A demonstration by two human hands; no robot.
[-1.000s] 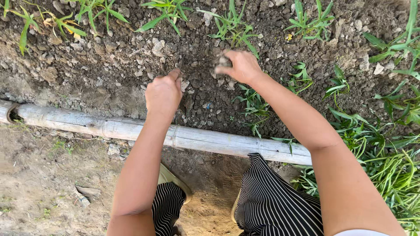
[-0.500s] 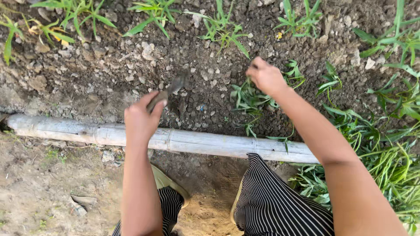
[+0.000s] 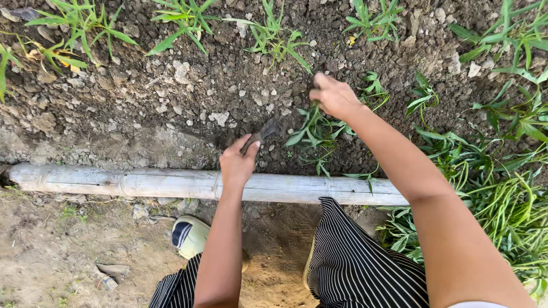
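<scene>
The small digging tool (image 3: 264, 132) has been lifted off the dirt since a moment ago, ready for another dig. Its long side runs from 7 to 1 o'clock, dark tip up. The left hand (image 3: 237, 162) is closed around its handle. At 2 o'clock, the right hand (image 3: 334, 96) pinches a green weed (image 3: 311, 132). The wooden pole (image 3: 142, 182) lies at 6 o'clock.

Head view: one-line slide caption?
Left hand grips a small digging tool over the soil bed; right hand grasps a weed beyond the log.
</scene>
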